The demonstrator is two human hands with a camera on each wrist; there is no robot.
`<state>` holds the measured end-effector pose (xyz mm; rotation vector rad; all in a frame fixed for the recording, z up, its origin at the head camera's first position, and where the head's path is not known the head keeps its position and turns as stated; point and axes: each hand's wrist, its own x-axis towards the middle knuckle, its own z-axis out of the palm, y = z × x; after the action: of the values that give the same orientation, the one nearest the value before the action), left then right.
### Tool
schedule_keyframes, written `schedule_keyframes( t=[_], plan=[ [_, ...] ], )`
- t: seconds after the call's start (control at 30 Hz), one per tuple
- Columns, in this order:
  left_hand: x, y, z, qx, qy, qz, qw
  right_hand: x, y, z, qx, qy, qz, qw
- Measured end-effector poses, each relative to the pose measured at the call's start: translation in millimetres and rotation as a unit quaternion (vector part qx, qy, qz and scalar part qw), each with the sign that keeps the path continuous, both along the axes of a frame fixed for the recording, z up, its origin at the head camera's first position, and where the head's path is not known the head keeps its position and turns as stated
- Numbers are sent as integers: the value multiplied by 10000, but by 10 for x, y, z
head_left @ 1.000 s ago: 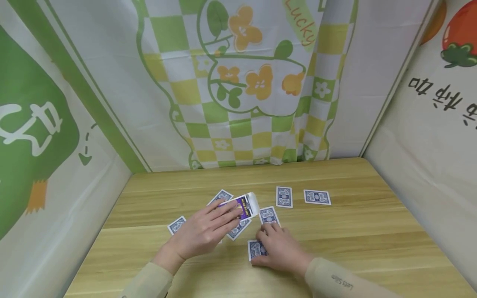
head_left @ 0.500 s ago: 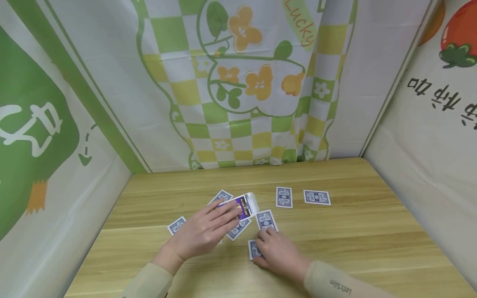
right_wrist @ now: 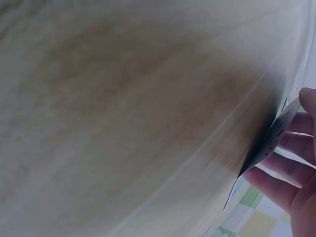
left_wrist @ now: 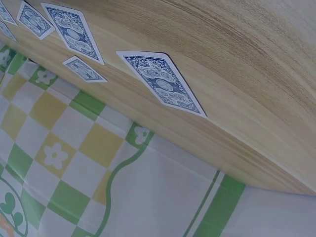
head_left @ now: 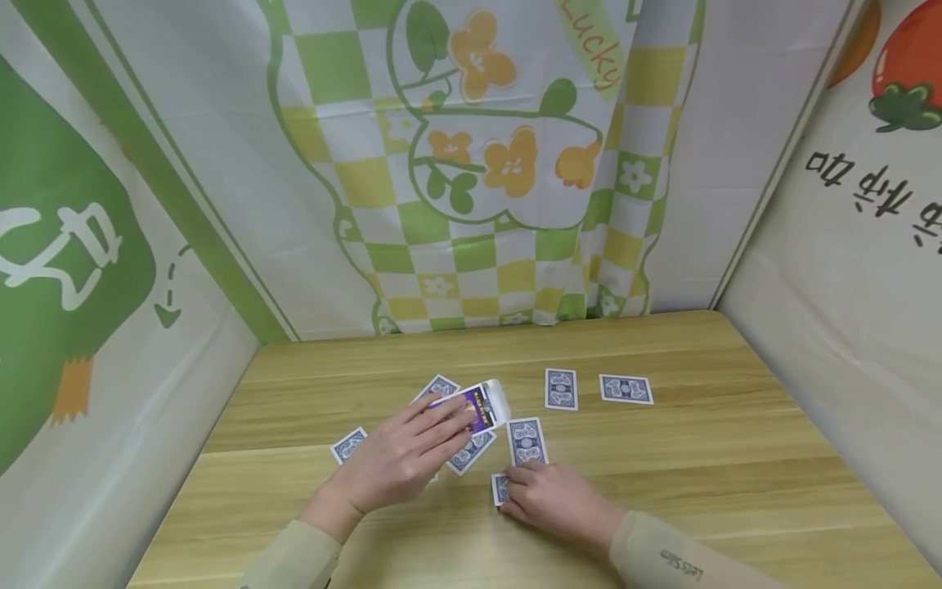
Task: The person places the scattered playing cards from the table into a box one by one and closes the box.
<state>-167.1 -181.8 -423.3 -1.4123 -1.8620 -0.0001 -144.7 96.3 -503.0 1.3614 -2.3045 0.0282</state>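
Observation:
In the head view my left hand [head_left: 408, 454] holds a purple card box [head_left: 482, 409], fingers laid across its top face and thumb hidden. The box's white open end points right. My right hand [head_left: 555, 499] pinches a blue-backed playing card [head_left: 500, 489] near the front. From the right wrist, that card [right_wrist: 274, 138] shows tilted up off the wood between the thumb and fingers [right_wrist: 284, 170]. Just beyond the fingertips another card [head_left: 527, 442] lies face down. A further card [head_left: 471, 452] lies partly covered by the box and left hand.
Face-down cards lie about the wooden table [head_left: 699, 466]: an upright card [head_left: 562, 389] and a sideways card [head_left: 626, 389] at the back right, a card [head_left: 349, 444] at the left, and a card [head_left: 440, 388] behind the box. A checked curtain [head_left: 478, 270] hangs at the back edge.
My right hand has slid slightly down, and the card beyond its fingertips has come nearer and turned straighter. Less of the pinched card shows now. The left hand and box stay put.

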Motion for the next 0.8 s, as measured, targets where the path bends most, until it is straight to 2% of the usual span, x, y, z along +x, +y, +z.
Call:
schedule_keyframes(
  t=[0.2,0.47,0.8],
  plan=[
    [-2,3,1,22,29,-14,10000,0,25,-5,89,378,232,9990],
    [-2,2,-5,7,24,13,10000,-7,85,16,113,201,581,9980],
    [-10,10,-7,23,35,20,10000,-3,258,71,492,243,844,9949]
  ],
)
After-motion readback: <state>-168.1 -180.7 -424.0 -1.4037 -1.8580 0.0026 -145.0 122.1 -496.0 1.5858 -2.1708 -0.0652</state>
